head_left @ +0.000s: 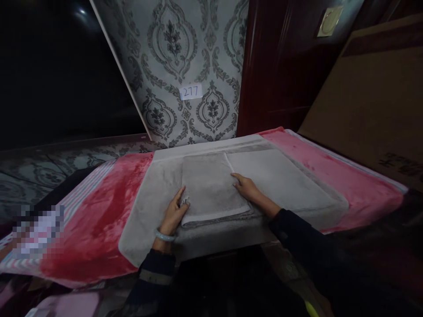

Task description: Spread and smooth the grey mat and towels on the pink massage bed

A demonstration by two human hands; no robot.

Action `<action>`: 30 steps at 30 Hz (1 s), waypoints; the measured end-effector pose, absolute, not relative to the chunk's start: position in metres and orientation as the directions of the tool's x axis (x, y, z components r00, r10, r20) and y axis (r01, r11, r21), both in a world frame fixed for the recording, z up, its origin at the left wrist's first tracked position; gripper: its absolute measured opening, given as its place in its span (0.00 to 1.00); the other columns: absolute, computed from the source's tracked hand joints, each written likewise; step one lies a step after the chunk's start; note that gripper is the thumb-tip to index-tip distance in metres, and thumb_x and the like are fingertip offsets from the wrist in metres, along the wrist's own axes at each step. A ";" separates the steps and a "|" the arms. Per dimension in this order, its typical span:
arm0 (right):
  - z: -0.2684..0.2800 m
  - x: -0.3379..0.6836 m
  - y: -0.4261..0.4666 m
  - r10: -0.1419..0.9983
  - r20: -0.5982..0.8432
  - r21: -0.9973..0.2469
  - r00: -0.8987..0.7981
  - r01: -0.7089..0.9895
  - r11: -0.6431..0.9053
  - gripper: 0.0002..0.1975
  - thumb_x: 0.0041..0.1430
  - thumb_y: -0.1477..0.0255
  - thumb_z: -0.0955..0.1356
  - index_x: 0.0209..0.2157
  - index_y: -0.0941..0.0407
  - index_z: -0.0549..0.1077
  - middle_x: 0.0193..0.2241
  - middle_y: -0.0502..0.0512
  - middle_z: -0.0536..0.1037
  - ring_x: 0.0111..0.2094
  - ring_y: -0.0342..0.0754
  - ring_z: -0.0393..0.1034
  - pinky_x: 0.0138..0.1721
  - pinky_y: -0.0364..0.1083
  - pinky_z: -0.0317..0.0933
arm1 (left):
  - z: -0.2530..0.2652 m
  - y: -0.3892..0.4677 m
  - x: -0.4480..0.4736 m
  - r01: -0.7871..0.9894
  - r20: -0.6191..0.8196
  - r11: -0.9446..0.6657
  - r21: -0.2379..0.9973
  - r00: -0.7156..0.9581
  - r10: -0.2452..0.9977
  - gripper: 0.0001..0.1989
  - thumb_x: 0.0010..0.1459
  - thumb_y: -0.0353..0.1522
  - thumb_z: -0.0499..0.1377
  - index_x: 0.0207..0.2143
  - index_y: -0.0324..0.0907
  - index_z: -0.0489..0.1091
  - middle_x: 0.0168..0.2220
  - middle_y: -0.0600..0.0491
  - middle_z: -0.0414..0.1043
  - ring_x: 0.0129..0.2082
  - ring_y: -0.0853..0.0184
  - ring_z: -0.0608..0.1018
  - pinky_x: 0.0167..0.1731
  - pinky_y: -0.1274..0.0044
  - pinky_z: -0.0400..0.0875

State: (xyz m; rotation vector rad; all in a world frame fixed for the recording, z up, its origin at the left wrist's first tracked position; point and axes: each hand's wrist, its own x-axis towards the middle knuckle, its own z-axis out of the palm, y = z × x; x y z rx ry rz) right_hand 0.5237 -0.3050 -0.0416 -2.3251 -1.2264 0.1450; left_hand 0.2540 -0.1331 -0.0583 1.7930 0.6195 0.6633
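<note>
Folded grey cloth (pixel 208 185), probably light, soft and floppy, lies near the front edge of the surface (pixel 291 180); support both sides: left hand (pixel 174 212) loosely spread at one, right hand (pixel 247 188) curled at the other, hold unclear

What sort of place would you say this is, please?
Probably a room in a home, judging by the ornate patterned wallpaper, the large dark screen that looks like a television, and the plush red blanket spread out below them.
</note>
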 end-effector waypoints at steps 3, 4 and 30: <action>-0.019 0.519 -0.302 0.829 0.133 -0.288 0.543 0.822 -0.492 0.23 0.65 0.72 0.66 0.61 0.57 0.70 0.54 0.67 0.76 0.55 0.58 0.70 0.56 0.53 0.64 | -0.057 -0.127 0.250 0.118 0.152 -0.318 0.941 0.691 0.707 0.36 0.55 0.39 0.64 0.65 0.44 0.64 0.65 0.47 0.66 0.66 0.56 0.67 0.66 0.65 0.60; -0.012 0.516 -0.299 0.848 0.171 -0.235 0.502 0.857 -0.459 0.23 0.65 0.70 0.67 0.61 0.57 0.70 0.56 0.68 0.74 0.57 0.59 0.69 0.57 0.54 0.63 | -0.053 -0.124 0.249 0.151 0.179 -0.363 0.919 0.662 0.728 0.34 0.56 0.40 0.63 0.64 0.43 0.65 0.63 0.45 0.69 0.64 0.56 0.69 0.65 0.63 0.62; -0.031 0.477 -0.284 0.987 0.081 -0.500 -0.142 0.850 0.163 0.34 0.70 0.55 0.62 0.72 0.49 0.53 0.73 0.56 0.45 0.73 0.57 0.29 0.70 0.64 0.23 | -0.025 -0.048 0.487 0.050 -0.026 -0.972 0.232 0.999 0.046 0.32 0.65 0.51 0.50 0.69 0.56 0.56 0.73 0.51 0.48 0.73 0.48 0.49 0.66 0.44 0.38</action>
